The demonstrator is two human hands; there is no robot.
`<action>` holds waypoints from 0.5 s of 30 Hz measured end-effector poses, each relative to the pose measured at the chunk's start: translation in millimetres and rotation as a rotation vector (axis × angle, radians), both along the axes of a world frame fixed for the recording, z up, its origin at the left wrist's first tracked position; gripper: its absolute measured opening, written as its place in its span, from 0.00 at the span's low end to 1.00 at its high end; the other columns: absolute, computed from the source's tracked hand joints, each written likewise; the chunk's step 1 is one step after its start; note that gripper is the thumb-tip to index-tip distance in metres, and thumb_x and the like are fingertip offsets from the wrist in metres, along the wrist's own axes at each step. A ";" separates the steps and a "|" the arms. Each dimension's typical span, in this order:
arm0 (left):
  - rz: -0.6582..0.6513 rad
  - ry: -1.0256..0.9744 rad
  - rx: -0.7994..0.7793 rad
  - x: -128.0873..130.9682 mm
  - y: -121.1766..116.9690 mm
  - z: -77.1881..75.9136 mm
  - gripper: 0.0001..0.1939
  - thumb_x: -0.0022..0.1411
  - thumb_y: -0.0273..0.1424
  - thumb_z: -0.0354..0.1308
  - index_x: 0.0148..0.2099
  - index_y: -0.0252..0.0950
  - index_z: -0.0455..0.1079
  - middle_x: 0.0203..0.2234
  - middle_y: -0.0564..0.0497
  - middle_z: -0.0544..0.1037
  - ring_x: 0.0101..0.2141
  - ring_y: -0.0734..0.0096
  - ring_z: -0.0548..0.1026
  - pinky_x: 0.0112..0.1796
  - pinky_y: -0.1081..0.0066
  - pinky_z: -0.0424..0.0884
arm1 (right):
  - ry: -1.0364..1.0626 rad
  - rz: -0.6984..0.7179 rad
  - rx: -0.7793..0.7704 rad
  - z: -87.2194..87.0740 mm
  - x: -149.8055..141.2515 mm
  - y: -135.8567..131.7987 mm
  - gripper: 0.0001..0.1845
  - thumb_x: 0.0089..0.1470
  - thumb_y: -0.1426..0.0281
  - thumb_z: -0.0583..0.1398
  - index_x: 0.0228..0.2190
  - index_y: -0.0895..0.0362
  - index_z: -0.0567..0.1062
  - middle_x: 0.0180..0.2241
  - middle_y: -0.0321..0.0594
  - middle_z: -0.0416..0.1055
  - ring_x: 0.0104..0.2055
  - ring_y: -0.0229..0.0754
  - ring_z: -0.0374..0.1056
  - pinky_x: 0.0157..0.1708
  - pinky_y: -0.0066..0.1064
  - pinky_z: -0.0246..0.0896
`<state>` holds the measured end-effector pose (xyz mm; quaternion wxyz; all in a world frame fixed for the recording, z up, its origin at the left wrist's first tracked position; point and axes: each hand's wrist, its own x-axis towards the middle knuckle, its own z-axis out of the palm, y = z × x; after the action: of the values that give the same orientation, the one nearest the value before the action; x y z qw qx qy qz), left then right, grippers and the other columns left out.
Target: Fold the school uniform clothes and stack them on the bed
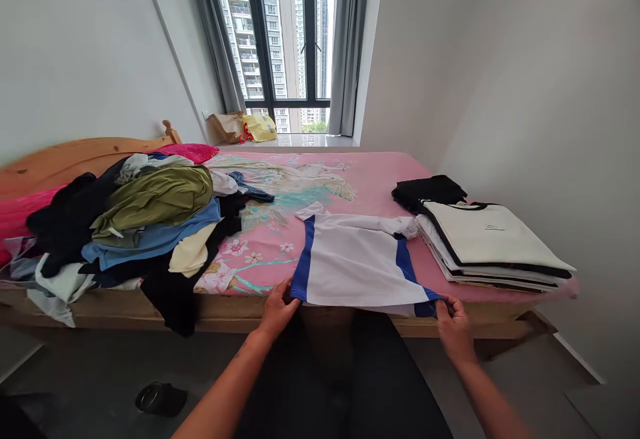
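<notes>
A white T-shirt (357, 259) with blue side panels lies spread on the bed, its hem toward me and its sleeves toward the window. My left hand (279, 307) pinches the hem's left corner at the blue panel. At the opposite corner, my right hand (453, 319) grips the blue edge between thumb and fingers. The hem hangs slightly past the bed's front edge, and a second layer of cloth shows beneath it on the right. The shirt's collar area is folded or bunched and hard to make out.
A heap of loose clothes (155, 199) covers the bed's left side. To the right stand a stack of folded shirts (495, 236) and folded black clothing (427, 191). The pink bedsheet (380, 172) reaches toward the window. A dark round object (161, 399) sits on the floor.
</notes>
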<state>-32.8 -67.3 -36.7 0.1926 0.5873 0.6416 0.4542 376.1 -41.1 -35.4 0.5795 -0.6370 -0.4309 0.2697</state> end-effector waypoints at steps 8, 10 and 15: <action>0.167 0.048 0.008 16.1 5.0 -4.7 0.20 0.53 0.25 0.49 0.49 0.35 0.68 0.43 0.45 0.73 0.46 0.63 0.69 0.50 0.61 0.63 | -0.078 0.091 -0.106 -29.4 -7.9 -9.2 0.26 0.39 0.52 0.59 0.35 0.60 0.71 0.29 0.41 0.71 0.31 0.43 0.65 0.34 0.33 0.59; 0.207 0.025 -0.007 17.5 7.5 -5.1 0.17 0.53 0.29 0.51 0.46 0.35 0.69 0.40 0.45 0.73 0.44 0.60 0.70 0.48 0.60 0.65 | -0.126 0.100 -0.166 -34.4 -5.0 -9.1 0.25 0.40 0.51 0.57 0.32 0.60 0.72 0.25 0.40 0.70 0.29 0.43 0.64 0.31 0.33 0.57; 0.280 -0.053 -0.026 15.0 11.8 -0.5 0.12 0.52 0.29 0.50 0.38 0.37 0.71 0.34 0.47 0.76 0.39 0.62 0.72 0.43 0.63 0.67 | -0.166 -0.053 -0.130 -15.8 1.7 3.9 0.25 0.44 0.52 0.50 0.32 0.59 0.72 0.24 0.40 0.69 0.29 0.45 0.63 0.31 0.35 0.56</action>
<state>-17.8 -55.5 -37.2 0.1519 0.4775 0.7178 0.4834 377.8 -37.1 -51.2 0.5063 -0.7043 -0.4423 0.2280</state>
